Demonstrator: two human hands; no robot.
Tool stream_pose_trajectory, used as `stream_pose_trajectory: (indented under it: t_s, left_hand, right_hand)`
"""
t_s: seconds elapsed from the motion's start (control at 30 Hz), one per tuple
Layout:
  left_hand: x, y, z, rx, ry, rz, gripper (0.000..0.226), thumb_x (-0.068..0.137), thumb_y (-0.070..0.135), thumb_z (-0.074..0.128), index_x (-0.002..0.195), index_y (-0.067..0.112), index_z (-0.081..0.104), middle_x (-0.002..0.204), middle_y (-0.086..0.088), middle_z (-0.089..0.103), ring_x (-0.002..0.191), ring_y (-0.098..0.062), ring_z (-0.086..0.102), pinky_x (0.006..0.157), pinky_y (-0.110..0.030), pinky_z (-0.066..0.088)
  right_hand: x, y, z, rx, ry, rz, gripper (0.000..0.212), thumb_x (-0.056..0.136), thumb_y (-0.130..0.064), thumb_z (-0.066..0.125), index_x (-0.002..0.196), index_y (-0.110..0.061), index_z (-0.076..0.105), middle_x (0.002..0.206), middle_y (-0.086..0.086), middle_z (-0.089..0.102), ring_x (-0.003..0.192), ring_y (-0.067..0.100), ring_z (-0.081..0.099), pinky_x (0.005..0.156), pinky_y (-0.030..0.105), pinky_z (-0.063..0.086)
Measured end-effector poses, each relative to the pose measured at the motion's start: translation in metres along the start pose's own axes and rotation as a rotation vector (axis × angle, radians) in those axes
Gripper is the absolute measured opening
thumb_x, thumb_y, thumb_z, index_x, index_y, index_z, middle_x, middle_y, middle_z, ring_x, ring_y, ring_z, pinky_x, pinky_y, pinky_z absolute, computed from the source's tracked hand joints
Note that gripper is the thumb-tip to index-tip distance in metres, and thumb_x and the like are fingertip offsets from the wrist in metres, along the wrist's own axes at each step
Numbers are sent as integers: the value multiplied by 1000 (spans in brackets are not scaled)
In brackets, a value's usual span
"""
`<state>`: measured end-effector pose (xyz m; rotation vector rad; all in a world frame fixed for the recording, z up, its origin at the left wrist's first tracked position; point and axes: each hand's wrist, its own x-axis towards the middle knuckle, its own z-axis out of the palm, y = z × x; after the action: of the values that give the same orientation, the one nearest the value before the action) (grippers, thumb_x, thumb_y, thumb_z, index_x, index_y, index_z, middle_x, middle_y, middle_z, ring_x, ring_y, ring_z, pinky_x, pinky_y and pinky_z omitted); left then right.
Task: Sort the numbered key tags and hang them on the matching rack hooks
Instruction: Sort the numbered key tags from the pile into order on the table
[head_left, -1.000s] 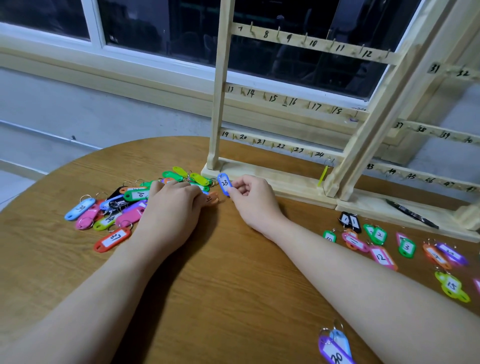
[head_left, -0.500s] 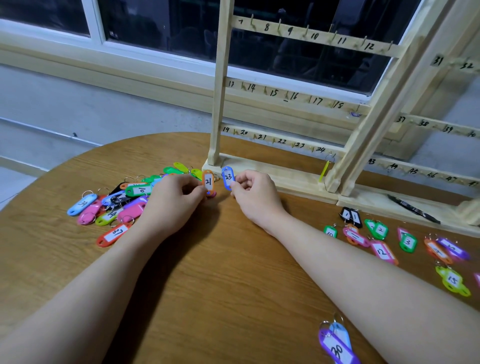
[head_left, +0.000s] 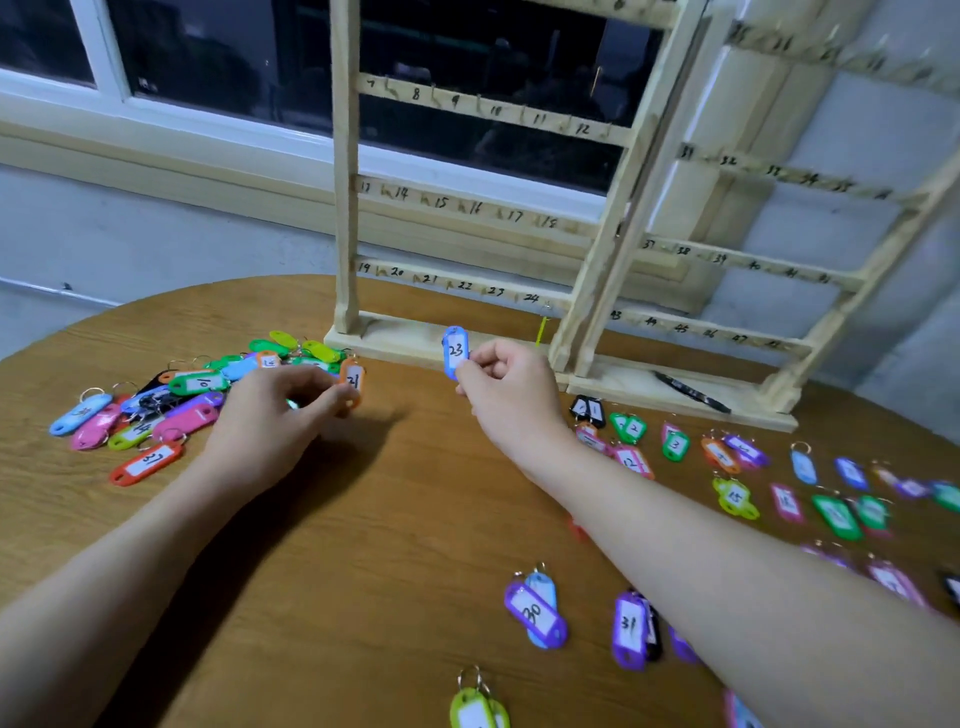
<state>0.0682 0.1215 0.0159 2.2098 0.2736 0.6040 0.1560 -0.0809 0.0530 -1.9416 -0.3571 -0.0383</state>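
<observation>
so, right hand (head_left: 506, 387): fingers curled, pinching the blue tag marked 23 (head_left: 455, 352) upright by its lower end, just in front of the rack's base board, at about 12 o'clock from the middle of the table.
left hand (head_left: 275, 415): fingertips pinched on the orange tag marked 21 (head_left: 352, 382), which stands nearly upright at the hand's 2 o'clock, right beside the loose heap.
loose heap (head_left: 156, 405): unsorted tags of many colours, lying at 10 o'clock on the table; a green one reads 10, and a red tag marked 37 (head_left: 148, 462) lies at its near edge.
sorted tags (head_left: 727, 467): laid out flat in rows at 3 o'clock, beyond the right forearm; the numbers 2, 3, 12 and 15 are readable, the others blurred.
near tags: a purple tag marked 30 (head_left: 535, 613) and a purple tag marked 31 (head_left: 628, 629) at 5 o'clock, a green one at 6 o'clock cut by the frame edge.
rack (head_left: 467, 208): wooden frame standing at 12 o'clock, rails with hooks numbered by hand; the bottom rail reads 19 to 24, and a yellow tag (head_left: 542, 331) hangs edge-on under 24.
table (head_left: 363, 571): round, wood grain.
black pen (head_left: 691, 392): lies on the base of the second rack frame at 2 o'clock.
</observation>
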Motion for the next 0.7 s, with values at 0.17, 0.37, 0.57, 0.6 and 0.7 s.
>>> stream_pose_trajectory:
  t_s: [0.17,0.37,0.57,0.6,0.7]
  left_hand:
    - [-10,45,18,-87,-122,29,10,89,21,75,80,17,72,76,8,76,78,-9,71,75,-34,51]
    - [-22,123,68,-227,-301,113,12,92,11,71,91,6,60,77,0,77,64,1,69,57,-6,43]
    - [-27,176,120,-136,-401,261,12,95,15,67,93,16,56,74,3,77,58,-2,65,55,-21,44]
    - [-26,179,125,-120,-397,265,10,97,16,65,93,17,56,75,2,77,55,0,62,52,-18,41]
    - [-28,197,147,-80,-375,289,9,101,19,59,92,18,56,78,-1,76,58,2,63,49,-12,39]
  right_hand:
    - [-40,16,-85,-60,106,-10,14,87,-12,65,73,-12,66,66,5,70,57,11,56,58,28,43]
    - [-72,45,-184,-114,302,53,18,88,-5,62,69,-3,63,44,-12,49,41,1,40,46,18,30]
    - [-99,65,-246,-131,348,155,13,90,-10,63,79,-7,70,61,-4,65,42,-2,48,52,23,37]
    - [-102,68,-250,-122,343,167,13,91,-10,62,81,-7,70,60,-4,65,41,-1,47,50,21,37]
    - [-113,78,-268,-96,339,182,14,92,-9,60,82,-6,69,57,0,65,44,6,46,46,21,36]
